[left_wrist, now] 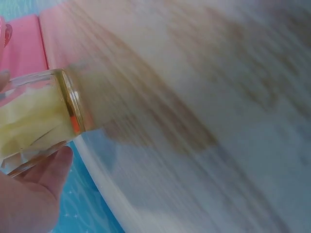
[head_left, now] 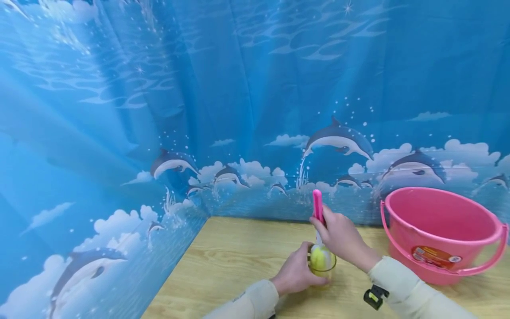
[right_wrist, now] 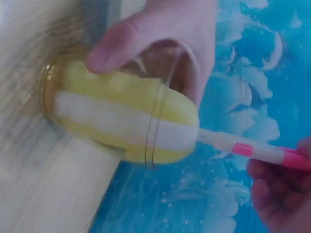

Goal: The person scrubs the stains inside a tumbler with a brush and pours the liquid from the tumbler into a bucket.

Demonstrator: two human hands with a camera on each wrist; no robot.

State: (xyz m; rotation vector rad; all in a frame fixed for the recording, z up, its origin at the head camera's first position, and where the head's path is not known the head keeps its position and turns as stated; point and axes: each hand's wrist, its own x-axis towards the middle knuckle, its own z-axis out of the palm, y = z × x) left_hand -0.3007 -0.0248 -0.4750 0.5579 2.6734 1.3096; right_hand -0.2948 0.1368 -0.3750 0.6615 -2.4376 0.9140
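Gripping the glass (right_wrist: 104, 109), the left hand (head_left: 299, 271) steadies it; the right hand (head_left: 345, 237) grasps the brush (head_left: 317, 206), sponge head (right_wrist: 181, 127) mostly inside, scrubbing apparently underway, withdrawal remaining.

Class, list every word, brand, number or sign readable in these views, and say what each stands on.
Readable texts: none.
Label on the pink bucket: printed, but too small and blurred to read.
Left sleeve: a small dark mark, too small to tell whether it is writing.
Glass and pink-handled brush: no lettering visible.
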